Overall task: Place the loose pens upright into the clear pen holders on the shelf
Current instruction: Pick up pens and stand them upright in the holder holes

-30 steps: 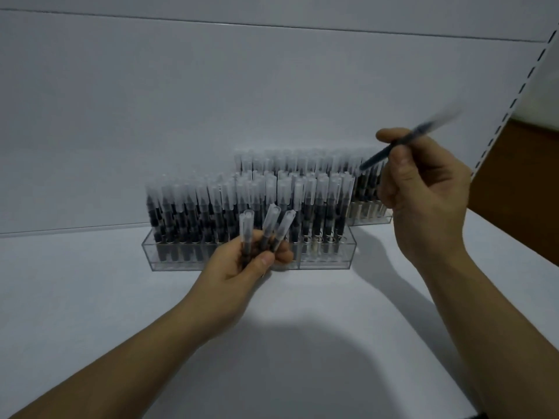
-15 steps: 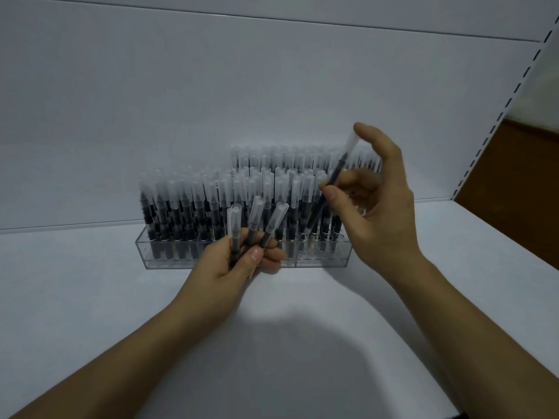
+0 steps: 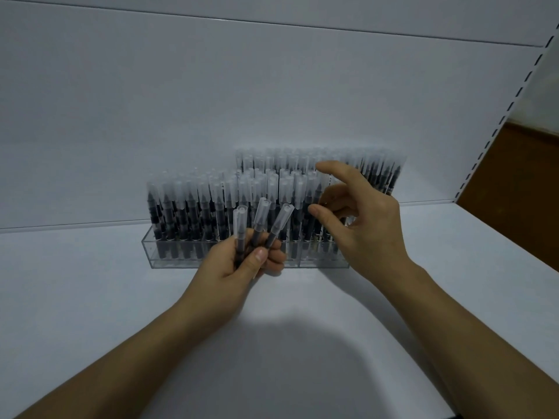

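Note:
My left hand (image 3: 242, 264) grips three loose pens (image 3: 260, 220) with black barrels and frosted caps, fanned out caps up, just in front of the front clear pen holder (image 3: 178, 261). That holder stands on the white shelf (image 3: 90, 297) packed with upright pens. A second full holder (image 3: 378, 173) stands behind it to the right. My right hand (image 3: 360, 225) hovers at the front holder's right end with thumb and forefinger spread and nothing between them.
The white back panel (image 3: 211, 101) rises right behind the holders. A perforated shelf upright (image 3: 511, 104) runs diagonally at the right, with a brown surface (image 3: 520, 192) beyond it. Shadows of my arms fall on the shelf near me.
My right hand brought one pen down from above into the front holder's right end and let it go; its fingers are now spread. My left hand kept its three pens.

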Demonstrator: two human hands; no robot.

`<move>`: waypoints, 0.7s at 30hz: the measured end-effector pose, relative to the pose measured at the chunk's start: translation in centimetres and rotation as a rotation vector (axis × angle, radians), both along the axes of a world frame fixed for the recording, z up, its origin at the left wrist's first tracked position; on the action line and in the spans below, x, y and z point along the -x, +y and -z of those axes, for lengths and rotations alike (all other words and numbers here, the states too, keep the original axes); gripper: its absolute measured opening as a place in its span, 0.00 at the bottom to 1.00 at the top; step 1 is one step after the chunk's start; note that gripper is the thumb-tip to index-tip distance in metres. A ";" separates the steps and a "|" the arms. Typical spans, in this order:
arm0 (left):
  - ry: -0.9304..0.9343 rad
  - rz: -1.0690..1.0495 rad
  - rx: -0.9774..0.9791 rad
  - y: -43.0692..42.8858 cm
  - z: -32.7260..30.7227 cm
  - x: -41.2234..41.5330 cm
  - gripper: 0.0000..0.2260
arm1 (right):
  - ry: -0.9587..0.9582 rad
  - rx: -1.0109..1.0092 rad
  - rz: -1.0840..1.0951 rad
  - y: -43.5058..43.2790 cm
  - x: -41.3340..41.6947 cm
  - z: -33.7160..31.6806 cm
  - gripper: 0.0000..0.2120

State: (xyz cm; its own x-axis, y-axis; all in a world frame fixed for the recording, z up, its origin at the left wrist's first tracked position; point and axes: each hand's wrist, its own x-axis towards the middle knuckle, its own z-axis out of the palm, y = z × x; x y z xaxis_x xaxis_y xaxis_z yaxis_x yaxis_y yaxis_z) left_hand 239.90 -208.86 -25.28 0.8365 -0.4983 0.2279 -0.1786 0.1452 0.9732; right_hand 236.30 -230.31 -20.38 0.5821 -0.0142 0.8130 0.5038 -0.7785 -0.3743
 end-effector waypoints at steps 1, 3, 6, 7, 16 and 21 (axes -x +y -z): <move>-0.003 0.002 -0.001 0.0 0.0 0.0 0.10 | -0.002 0.003 0.007 0.0 0.0 0.0 0.25; -0.006 0.006 -0.006 0.1 0.1 -0.1 0.10 | -0.007 0.015 0.021 0.2 0.0 0.0 0.24; -0.007 0.009 -0.012 0.2 0.2 -0.1 0.10 | 0.005 0.040 0.046 0.2 0.0 0.1 0.25; -0.007 0.007 -0.012 0.2 0.2 -0.1 0.10 | 0.021 0.045 0.048 0.2 0.0 0.1 0.25; -0.053 -0.014 -0.029 0.1 0.1 0.0 0.11 | 0.039 0.092 0.086 0.4 0.2 0.4 0.21; -0.031 0.001 -0.003 0.1 0.2 0.0 0.12 | 0.154 -0.303 -0.227 2.0 1.0 0.4 0.15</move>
